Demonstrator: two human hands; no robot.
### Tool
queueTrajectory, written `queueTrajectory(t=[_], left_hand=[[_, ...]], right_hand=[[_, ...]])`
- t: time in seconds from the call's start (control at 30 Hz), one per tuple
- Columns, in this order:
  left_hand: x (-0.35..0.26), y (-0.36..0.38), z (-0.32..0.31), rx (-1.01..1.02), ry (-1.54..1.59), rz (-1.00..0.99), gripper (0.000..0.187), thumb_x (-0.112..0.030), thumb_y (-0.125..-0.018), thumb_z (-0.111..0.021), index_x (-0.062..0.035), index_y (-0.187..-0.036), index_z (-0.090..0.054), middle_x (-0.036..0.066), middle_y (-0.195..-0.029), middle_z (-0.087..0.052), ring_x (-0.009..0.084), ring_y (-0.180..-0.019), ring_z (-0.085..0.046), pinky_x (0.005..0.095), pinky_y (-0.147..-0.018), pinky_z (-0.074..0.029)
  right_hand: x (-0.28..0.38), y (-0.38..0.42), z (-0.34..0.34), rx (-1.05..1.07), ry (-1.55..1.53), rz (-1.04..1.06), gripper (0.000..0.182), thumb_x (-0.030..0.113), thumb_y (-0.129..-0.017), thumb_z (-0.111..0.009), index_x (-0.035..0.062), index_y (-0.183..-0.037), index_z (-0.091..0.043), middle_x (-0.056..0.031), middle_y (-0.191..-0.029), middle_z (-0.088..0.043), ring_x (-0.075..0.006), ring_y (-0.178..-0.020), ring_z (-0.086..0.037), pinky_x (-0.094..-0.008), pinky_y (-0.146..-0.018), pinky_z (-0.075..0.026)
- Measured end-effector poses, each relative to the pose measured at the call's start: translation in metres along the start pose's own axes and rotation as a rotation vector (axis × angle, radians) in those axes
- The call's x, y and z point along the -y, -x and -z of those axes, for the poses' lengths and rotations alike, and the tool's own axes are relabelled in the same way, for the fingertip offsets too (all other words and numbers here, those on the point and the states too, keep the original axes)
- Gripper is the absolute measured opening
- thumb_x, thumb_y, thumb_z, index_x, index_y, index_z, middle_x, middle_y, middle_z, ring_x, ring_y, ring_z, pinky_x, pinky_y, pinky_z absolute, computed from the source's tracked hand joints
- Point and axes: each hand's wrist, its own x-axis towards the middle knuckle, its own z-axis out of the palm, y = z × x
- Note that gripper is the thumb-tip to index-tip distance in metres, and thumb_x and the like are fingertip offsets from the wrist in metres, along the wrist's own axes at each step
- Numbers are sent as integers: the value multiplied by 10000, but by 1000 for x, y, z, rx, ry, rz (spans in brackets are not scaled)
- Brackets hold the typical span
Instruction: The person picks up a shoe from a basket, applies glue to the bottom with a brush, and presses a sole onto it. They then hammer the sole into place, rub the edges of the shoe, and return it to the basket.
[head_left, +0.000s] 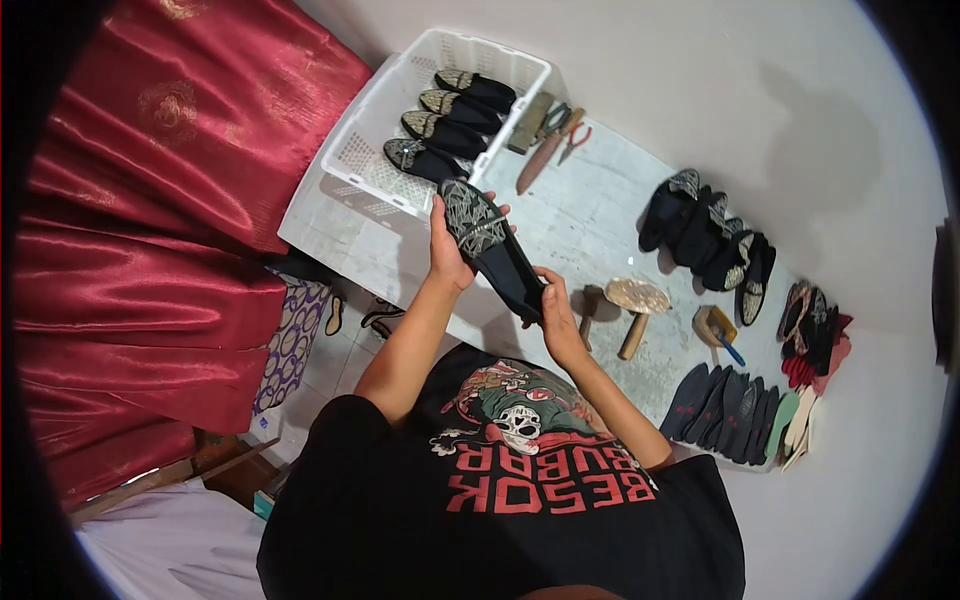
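Note:
Both hands hold one black slip-on shoe (508,268) with a patterned grey-gold upper, tilted above the table near the crate. My left hand (450,250) is closed around its toe end, with fingertips showing on the far side. My right hand (558,312) grips the heel end, thumb on top. Just beyond the toe stands a white perforated plastic crate (345,160), in which several similar black shoes (445,135) lie in a row. Close to my right hand are a hammer (633,335) and another wooden-handled tool (588,305), partly hidden by the hand.
Pliers (572,143) and a brown blade-shaped tool (540,165) lie beside the crate. More finished-looking shoes (700,230) line the wall. A brush with a blue handle (730,345), dark soles (715,410) and fabric pieces (818,340) sit at right. A red curtain (170,250) hangs left.

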Motion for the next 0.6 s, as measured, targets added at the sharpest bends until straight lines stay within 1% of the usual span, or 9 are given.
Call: queueTrajectory(t=[0.07,0.13,0.17,0.2,0.27,0.33,0.4,0.53,0.6], left_hand=[[-32,-31,11,36,68,-26,636,-667,-1039,-356,-214,-1474,-456,141,-1314,-630,396,-1198,-638,625,-1003,-525],[-69,-62,20,-12,116,-14,685,-659,-1040,-350,-127,-1444,-499,149,-1297,-650,378,-1198,-644,583,-1013,-528],[-83,-82,31,-14,173,3,730,-651,-1039,-343,-26,-1341,-569,174,-1218,-693,363,-1144,-674,534,-1004,-544],[-97,-97,34,-21,175,1,730,-651,-1039,-343,-26,-1341,-569,174,-1218,-693,363,-1144,-674,534,-1004,-544],[-128,-123,37,-57,-29,-123,798,-704,-1022,-348,9,-1259,-615,197,-1145,-716,344,-1068,-706,500,-982,-561],[-151,-154,47,-77,7,-135,856,-763,-995,-350,3,-1267,-619,209,-1109,-729,340,-1023,-721,488,-972,-569],[-171,-179,63,-71,-96,-116,880,-784,-985,-349,0,-1279,-621,201,-1159,-725,333,-1038,-720,477,-989,-565],[-192,-206,96,-233,-57,-43,726,-630,-1069,-358,5,-1344,-578,169,-1236,-710,315,-1120,-696,470,-1046,-534],[-195,-215,125,-384,-192,-36,648,-573,-1069,-431,-67,-1467,-510,134,-1434,-607,301,-1270,-628,509,-1103,-479]], right_hand=[[17,-38,-15,10,62,33,449,391,-1146,-357,54,-1428,-451,-84,-993,-594,-121,-819,-556,-293,-744,-480],[35,-79,-36,0,163,104,483,430,-1129,-399,54,-1425,-460,-87,-967,-598,-134,-784,-571,-296,-722,-490],[42,-100,-48,-12,256,182,520,470,-1112,-441,54,-1423,-468,-91,-941,-602,-148,-749,-586,-299,-700,-499],[46,-119,-62,-6,256,177,520,470,-1112,-441,54,-1423,-468,-91,-941,-602,-148,-749,-586,-299,-700,-499],[53,-157,-89,-46,400,152,487,406,-1084,-552,36,-1396,-500,-93,-948,-607,-145,-719,-580,-294,-662,-494],[64,-191,-103,-33,268,126,485,386,-1059,-609,22,-1370,-528,-99,-973,-616,-137,-711,-577,-286,-634,-493],[60,-228,-107,-3,243,89,500,388,-1065,-593,-2,-1372,-536,-109,-1022,-640,-135,-749,-587,-279,-631,-506],[59,-279,-119,7,312,-11,560,486,-1069,-545,-21,-1305,-576,-110,-1008,-647,-159,-763,-618,-310,-584,-540],[51,-298,-121,-6,366,-165,615,557,-1070,-488,-24,-1220,-623,-115,-921,-647,-175,-688,-612,-314,-544,-531]])
